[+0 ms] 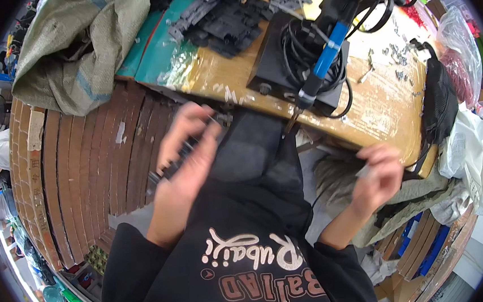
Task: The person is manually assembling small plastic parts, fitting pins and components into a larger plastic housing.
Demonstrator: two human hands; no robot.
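My left hand (190, 149) is closed around a dark plastic part (177, 163), off the near left edge of the table. Motion blurs the fingers, and the palm hides much of the part. To the right, my right hand (377, 179) is held beside the table's front edge with its fingers curled together. A small pale bit shows at its fingertips, too blurred to name. Between the hands, a blue and black pen-shaped tool with a metal tip (325, 59) slants down over the table edge. Behind it sits a black box (269, 72) with coiled black cable.
A heap of black plastic parts (220, 25) lies on the yellow-brown tabletop (213, 74). Small dark pieces (400, 56) are scattered at the right. Stacked brown boards (83, 163) and a woven sack (75, 56) stand left; plastic bags (469, 156) hang right.
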